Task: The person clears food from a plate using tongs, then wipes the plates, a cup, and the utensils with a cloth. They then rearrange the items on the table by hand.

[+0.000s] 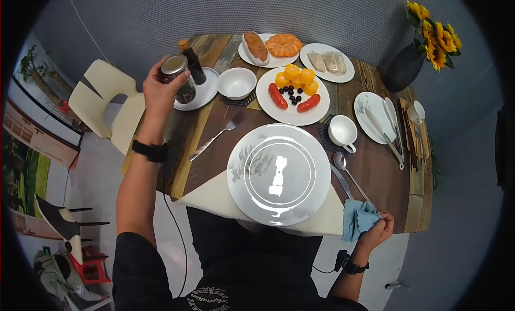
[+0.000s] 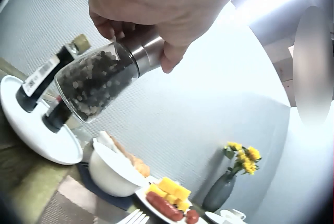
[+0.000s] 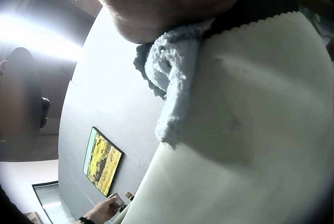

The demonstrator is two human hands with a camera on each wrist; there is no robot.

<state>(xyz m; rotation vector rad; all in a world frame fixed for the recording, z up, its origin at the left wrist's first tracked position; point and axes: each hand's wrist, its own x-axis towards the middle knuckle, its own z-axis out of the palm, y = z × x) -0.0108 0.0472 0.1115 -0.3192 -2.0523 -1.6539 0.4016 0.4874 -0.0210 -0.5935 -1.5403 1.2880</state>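
My left hand (image 1: pixel 159 88) grips a pepper grinder (image 2: pixel 94 80) by its metal top. Dark peppercorns show through its glass body, which is tilted in the left wrist view. In the head view the grinder overlaps a small white plate (image 1: pixel 210 92), where a dark bottle (image 1: pixel 193 67) with a cork-coloured stopper stands. At the table's front right edge my right hand (image 1: pixel 379 230) holds a bunched light-blue cloth (image 1: pixel 354 219). From the right wrist, the cloth (image 3: pixel 175 73) hangs in a fold below the hand, whose fingers are mostly hidden there.
Before me lies a large white plate (image 1: pixel 300 174), with a fork (image 1: pixel 217 137) on its left and a knife (image 1: pixel 341 181) and spoon (image 1: pixel 351 174) on its right. Behind are a bowl (image 1: pixel 237 84), a food plate (image 1: pixel 292 115) and a cup (image 1: pixel 342 131). A vase (image 1: pixel 399 69) stands far right.
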